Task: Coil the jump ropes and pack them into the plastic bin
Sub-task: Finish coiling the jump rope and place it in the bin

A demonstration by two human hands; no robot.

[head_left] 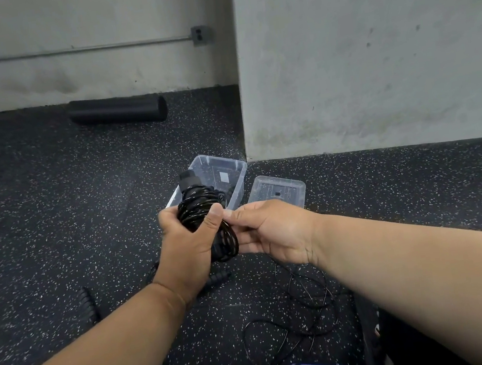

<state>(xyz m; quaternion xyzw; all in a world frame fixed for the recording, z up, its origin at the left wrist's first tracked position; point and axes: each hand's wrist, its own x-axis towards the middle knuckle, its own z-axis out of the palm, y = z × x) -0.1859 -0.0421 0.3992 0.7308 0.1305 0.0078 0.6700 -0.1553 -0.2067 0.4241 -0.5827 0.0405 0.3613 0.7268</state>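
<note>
Coiled rope: black jump rope [204,217] with pale flecks, wound in tight loops round its black handles, held just in front of the plastic bin [225,169].
Left hand [185,244]: clenched round the bundle.
Right hand [273,230]: fingers pinch the loops' side.
Loose rope [305,305]: thin black cord sprawled on the speckled floor, nearer the person than the bin.
Lid [277,191]: clear, lying right of the bin.

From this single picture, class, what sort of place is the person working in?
Probably a gym: speckled rubber floor, a black foam roller by the concrete wall, and a coiled jump rope gripped in the left hand.
</note>
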